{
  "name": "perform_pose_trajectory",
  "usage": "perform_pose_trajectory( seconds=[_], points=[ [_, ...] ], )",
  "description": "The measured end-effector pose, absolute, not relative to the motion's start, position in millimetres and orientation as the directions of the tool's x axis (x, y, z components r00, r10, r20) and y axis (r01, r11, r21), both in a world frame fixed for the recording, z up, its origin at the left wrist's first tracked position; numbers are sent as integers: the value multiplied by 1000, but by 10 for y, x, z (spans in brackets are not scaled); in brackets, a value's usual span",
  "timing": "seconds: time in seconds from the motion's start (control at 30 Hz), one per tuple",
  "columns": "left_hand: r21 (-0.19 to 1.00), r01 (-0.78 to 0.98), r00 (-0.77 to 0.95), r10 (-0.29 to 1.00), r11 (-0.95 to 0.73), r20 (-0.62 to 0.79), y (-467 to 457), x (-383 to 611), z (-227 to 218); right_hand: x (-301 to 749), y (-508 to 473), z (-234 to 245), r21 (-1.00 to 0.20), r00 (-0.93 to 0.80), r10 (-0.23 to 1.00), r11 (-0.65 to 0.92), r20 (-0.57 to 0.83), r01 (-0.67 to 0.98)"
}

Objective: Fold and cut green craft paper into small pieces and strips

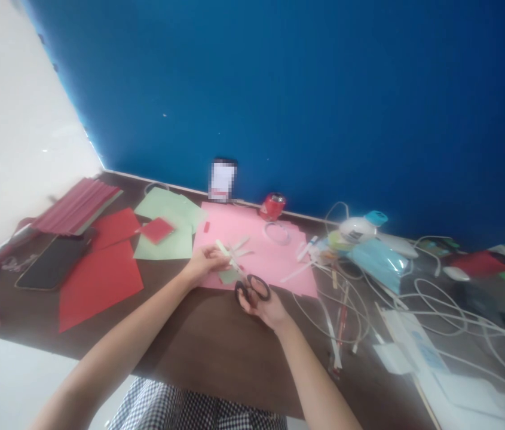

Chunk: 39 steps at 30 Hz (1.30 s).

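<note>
My left hand point(204, 263) pinches a small pale green paper piece point(229, 276) over the pink paper sheet point(274, 257). My right hand point(266, 304) has its fingers through the black handles of a pair of scissors point(251, 288), whose blades point up-left into the green piece. Both hands hover above the dark brown table point(207, 340), close together. Thin pale paper strips point(239, 245) lie on the pink sheet just beyond my left hand.
Red paper sheets point(97, 278), green sheets point(167, 230), a dark phone point(52, 263) and a maroon book point(77, 206) lie left. A red tape dispenser point(272, 206), clear tape roll point(278, 233), white cables point(435, 310), a blue packet point(378, 260) and a glue bottle point(360, 227) crowd the right. Blue wall point(306, 95) behind.
</note>
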<state>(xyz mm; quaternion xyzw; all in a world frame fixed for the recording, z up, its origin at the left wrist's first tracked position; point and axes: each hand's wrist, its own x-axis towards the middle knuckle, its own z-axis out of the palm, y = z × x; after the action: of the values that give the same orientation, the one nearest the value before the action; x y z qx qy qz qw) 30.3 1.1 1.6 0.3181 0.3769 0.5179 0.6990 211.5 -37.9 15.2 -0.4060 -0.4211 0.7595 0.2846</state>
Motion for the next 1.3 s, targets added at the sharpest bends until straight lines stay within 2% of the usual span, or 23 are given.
perform_pose_trajectory(
  seconds=[0.3, 0.7, 1.1, 1.3],
  points=[
    [833, -450, 251, 941, 322, -228, -17, 313, 14, 2118, -391, 147, -825, -513, 742, -555, -432, -108],
    [829, -462, 262, 941, 316, -212, 2, 291, 13, 2093, -358, 121, -862, -574, 744, -491, -341, -124],
    [827, -428, 302, 920, 365, -249, 4, 284, -30, 2108, -392, 177, -828, -538, 740, -546, -403, -130],
    [841, -402, 305, 919, 362, -250, 6, 268, -27, 2129, -381, 146, -851, -544, 746, -515, -383, -107]
  ],
)
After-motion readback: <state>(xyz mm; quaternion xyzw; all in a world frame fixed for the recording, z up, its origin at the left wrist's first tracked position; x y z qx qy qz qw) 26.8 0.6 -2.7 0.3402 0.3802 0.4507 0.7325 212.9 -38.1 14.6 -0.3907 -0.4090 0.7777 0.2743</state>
